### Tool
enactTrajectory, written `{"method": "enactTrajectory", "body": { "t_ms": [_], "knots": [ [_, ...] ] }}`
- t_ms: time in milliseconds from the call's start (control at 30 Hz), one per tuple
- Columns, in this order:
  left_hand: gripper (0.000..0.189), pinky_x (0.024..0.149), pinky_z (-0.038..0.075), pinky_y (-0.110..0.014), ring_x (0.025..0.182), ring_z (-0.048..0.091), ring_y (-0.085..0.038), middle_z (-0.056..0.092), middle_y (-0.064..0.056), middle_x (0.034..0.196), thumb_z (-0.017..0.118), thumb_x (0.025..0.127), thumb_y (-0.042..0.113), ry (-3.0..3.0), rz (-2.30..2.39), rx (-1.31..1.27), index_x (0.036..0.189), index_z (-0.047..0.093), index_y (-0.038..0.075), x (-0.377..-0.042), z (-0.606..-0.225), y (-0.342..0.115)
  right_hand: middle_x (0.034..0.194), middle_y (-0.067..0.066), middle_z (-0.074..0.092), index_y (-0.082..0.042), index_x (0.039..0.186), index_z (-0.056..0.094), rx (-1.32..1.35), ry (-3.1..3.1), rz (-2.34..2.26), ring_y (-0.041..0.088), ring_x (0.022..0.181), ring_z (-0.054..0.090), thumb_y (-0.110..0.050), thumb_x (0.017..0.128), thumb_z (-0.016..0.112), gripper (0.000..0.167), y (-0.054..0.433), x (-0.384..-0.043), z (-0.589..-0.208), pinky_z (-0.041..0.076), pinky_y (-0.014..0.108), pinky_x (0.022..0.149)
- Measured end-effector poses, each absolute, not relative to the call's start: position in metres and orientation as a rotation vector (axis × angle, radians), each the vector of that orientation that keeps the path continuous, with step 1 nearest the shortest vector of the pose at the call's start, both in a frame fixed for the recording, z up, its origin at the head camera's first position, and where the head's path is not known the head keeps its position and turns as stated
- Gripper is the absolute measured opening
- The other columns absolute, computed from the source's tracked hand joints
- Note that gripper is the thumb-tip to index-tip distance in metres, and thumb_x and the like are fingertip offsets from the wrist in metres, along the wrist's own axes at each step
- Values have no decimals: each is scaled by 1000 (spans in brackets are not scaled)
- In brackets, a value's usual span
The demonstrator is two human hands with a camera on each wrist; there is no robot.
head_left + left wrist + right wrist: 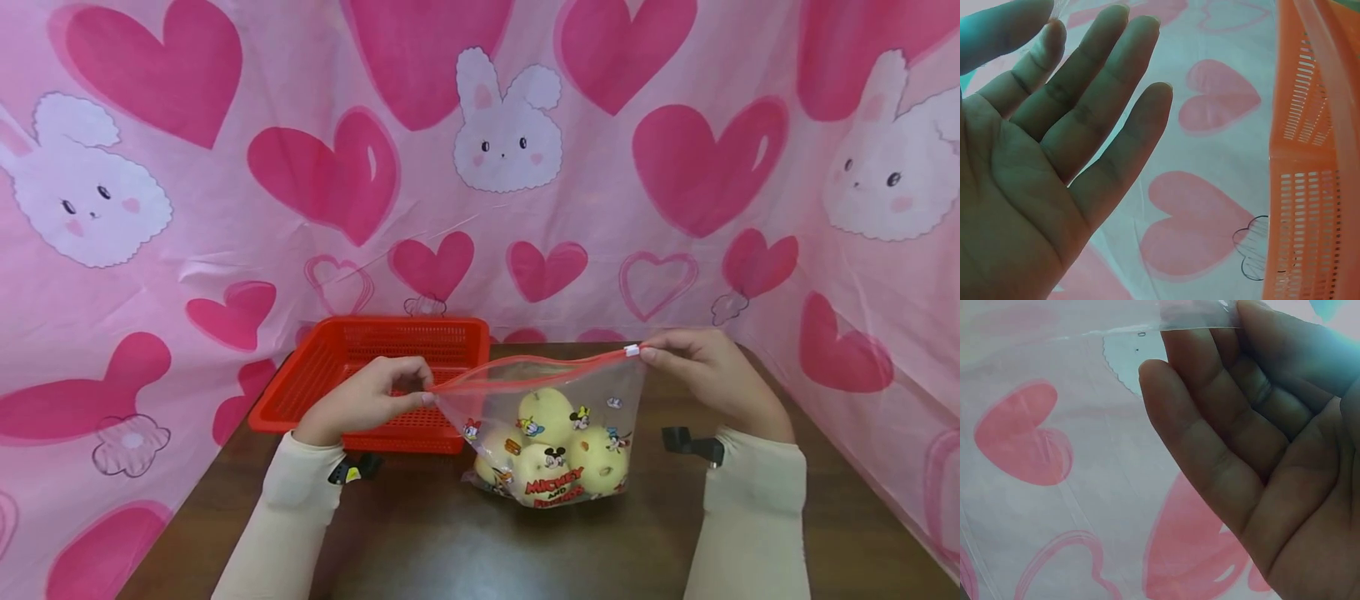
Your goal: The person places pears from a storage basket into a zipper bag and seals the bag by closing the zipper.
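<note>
A clear slider zip bag (487, 417) with red zip edges and cartoon print holds several pale yellow round fruits (545, 415). Its two red edges stand apart along the middle of the mouth. My left hand (378, 396) pinches the left corner of the bag between thumb and finger. At the right corner, beside the white slider (632, 350), my right hand (693, 358) pinches the bag's end. The bag's bottom is low over the table. In the right wrist view, a strip of clear plastic (1200, 315) runs to the fingertips; the other fingers extend loosely below it.
A red perforated plastic basket (300, 383) stands behind my left hand, partly covered by hand and bag. Everything sits on a dark brown wooden table (405, 550). A pink cloth with hearts and rabbits (600, 208) hangs around the table's back and sides.
</note>
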State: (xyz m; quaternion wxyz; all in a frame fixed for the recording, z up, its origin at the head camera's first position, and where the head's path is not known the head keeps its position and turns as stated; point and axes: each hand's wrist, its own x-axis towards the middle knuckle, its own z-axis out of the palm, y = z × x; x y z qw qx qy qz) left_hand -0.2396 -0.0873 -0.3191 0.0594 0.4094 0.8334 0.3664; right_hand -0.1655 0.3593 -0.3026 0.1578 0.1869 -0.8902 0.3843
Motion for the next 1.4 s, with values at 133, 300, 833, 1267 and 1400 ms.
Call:
{"method": "enactTrajectory", "body": {
  "t_ms": [133, 300, 833, 1267, 1400],
  "knots": [
    [14, 74, 55, -32, 78, 62, -15, 65, 6, 87, 72, 89, 22, 2556, 1068, 1254, 95, 60, 24, -236, -311, -87, 100, 1, 68, -12, 108, 73, 531, -2547, 1099, 18, 91, 59, -18, 92, 68, 18, 358, -166, -301, 52, 25, 75],
    [13, 75, 55, -33, 80, 63, -13, 66, 6, 88, 72, 89, 21, 2584, 1025, 1261, 95, 61, 25, -232, -307, -88, 100, 0, 68, -14, 107, 74, 513, -2565, 1117, 19, 92, 59, -21, 92, 69, 17, 355, -166, -300, 53, 29, 75],
    [11, 62, 51, -23, 58, 54, -7, 60, 11, 74, 70, 89, 13, 2643, 704, 1692, 92, 62, 19, -228, -247, -23, 85, -4, 69, -16, 96, 74, 482, -2578, 1145, 21, 85, 59, -28, 90, 71, 13, 340, -171, -302, 53, 33, 70],
    [5, 61, 48, -17, 57, 52, -1, 58, 15, 72, 67, 89, 15, 2593, 495, 1860, 90, 63, 18, -223, -217, 34, 81, -2, 70, -12, 100, 71, 505, -2524, 1209, 24, 84, 63, -25, 93, 67, 15, 331, -175, -299, 53, 33, 73],
    [9, 60, 47, -19, 56, 51, -2, 56, 13, 68, 63, 90, 14, 2569, 503, 1912, 84, 60, 19, -224, -216, 47, 80, -2, 70, -10, 101, 70, 533, -2505, 1196, 24, 84, 65, -22, 95, 66, 14, 331, -177, -300, 52, 29, 75]
  ]
}}
